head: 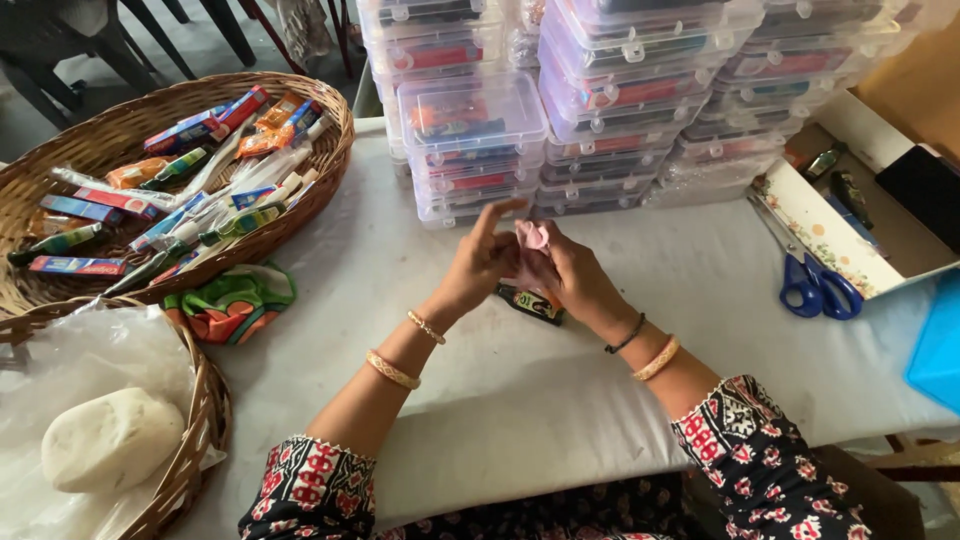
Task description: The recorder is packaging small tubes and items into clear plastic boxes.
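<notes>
Both hands mid-table | left hand (483, 262) + right hand (572, 275) pinch small pink piece (535, 237), held up off cloth for fingertip work | dark packet (531, 303) flat just below | scissors (815, 283) at right, apart | basket (330, 160) at left

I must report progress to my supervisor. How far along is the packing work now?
Looks done: many shut clear boxes are stacked at the back of the table. In hand: the left hand and right hand together hold a small pink item. Probably left: the wicker basket holds many small packets.
</notes>
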